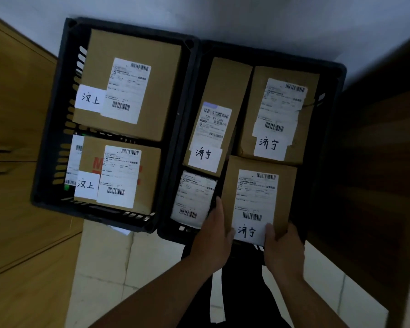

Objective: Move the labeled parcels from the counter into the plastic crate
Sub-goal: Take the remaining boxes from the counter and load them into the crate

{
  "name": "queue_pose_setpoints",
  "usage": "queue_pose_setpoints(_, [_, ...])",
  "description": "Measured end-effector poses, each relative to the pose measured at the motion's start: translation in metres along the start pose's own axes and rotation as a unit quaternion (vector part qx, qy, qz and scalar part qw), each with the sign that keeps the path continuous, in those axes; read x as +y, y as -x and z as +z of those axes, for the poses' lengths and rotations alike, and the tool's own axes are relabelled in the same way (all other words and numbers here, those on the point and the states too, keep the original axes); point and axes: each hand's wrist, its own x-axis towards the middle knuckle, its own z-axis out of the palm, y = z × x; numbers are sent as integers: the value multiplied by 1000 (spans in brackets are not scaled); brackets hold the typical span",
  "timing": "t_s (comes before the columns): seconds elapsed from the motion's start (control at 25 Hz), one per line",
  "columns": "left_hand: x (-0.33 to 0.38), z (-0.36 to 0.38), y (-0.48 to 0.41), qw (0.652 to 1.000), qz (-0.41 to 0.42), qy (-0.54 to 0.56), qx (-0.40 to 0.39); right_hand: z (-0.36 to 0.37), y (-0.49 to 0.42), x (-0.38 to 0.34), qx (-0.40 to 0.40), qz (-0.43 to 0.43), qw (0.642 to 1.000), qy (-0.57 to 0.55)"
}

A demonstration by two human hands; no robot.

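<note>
Two dark plastic crates stand side by side on the floor: a left crate (55,129) and a right crate (327,129). I hold a brown labeled parcel (287,192) over the near right corner of the right crate. My left hand (214,235) grips its left edge and my right hand (284,249) grips its near right corner, thumb on the white label. Three other labeled parcels lie in the right crate: a long one (225,91), a wide one (282,74) and a low one (192,197). The left crate holds a far parcel (156,91) and a near parcel (149,176).
Wooden panels (17,114) rise on the left, and a dark wooden surface (376,162) stands on the right. Pale floor tiles (118,261) lie in front of the crates. A white wall (246,17) is behind them.
</note>
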Motion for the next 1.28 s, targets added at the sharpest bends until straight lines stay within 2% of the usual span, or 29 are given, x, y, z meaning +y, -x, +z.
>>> queue_pose_setpoints(0.24, [4, 10, -29, 999, -43, -12, -20, 22, -31, 9, -34, 40, 998, 21])
queue_pose_setpoints(0.44, [-3, 18, -55, 996, -57, -65, -29, 42, -65, 18, -38, 52, 998, 22])
queue_pose_setpoints(0.56, [-9, 21, -76, 992, -89, -64, -66, 56, -85, 25, -51, 72, 995, 42])
queue_pose_setpoints(0.68, [-11, 22, -92, 988, -117, -32, -98, 71, -99, 25, -51, 87, 993, 62])
queue_pose_setpoints(0.84, [4, 28, -78, 992, -108, 37, -55, 72, -92, 20, -48, 70, 993, 81])
queue_pose_setpoints(0.92, [17, 24, -53, 995, -81, 50, -40, 53, -76, 16, -54, 45, 995, 74])
queue_pose_setpoints(1.08, [55, -8, 12, 999, -34, 16, -12, -16, -18, 11, -73, -80, 992, 57])
queue_pose_setpoints(1.16, [83, -24, 50, 999, -13, -23, -20, -66, 21, 12, -70, -120, 990, 36])
queue_pose_setpoints(1.28, [114, -39, 96, 993, 58, -82, -67, -144, 69, 23, -23, -144, 989, -3])
